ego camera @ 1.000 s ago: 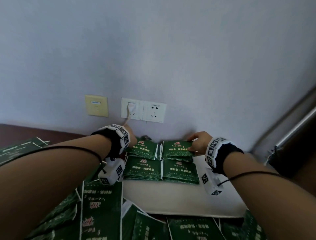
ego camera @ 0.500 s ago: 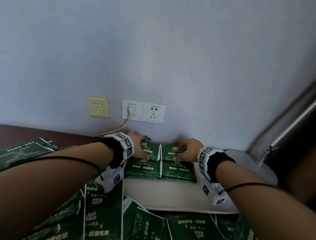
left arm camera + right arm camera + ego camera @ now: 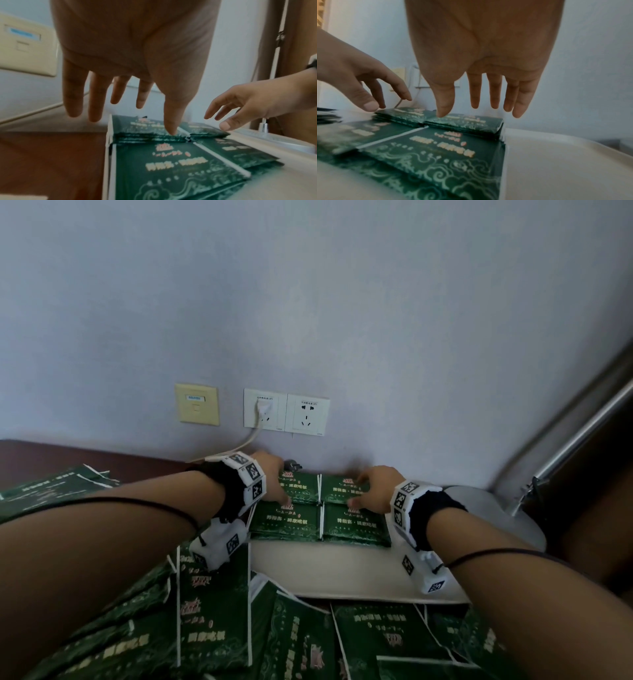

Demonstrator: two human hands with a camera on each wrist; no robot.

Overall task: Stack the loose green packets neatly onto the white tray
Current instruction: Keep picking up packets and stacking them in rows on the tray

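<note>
**Four packet stacks on the tray, both your hands spread above the far pair**

Your white tray [image 3: 346, 570] lies against the wall and carries four stacks of green packets [image 3: 286, 523], set two by two with their edges touching. How many packets each stack holds cannot be counted; the wrist views show several layers in each. The stacks fill the tray's far left part, and its near strip and right end are bare.

Your left hand [image 3: 274, 484] hovers over the far left stack, four fingers straight and spread, holding nothing; the thumb tip [image 3: 170, 129] touches that stack's near edge. Your right hand [image 3: 371, 489] hovers over the far right stack, fingers [image 3: 494, 94] straight and slightly apart, thumb pointing down to the packet top; whether it touches cannot be told.

Loose green packets [image 3: 212, 628] lie overlapping on the brown tabletop [image 3: 41, 455] in front of the tray and to its left, too many and too covered to count.

On the wall sit three plates: one cream [image 3: 197, 404], two white sockets [image 3: 286, 414], the left socket with one white plug and cord.
</note>
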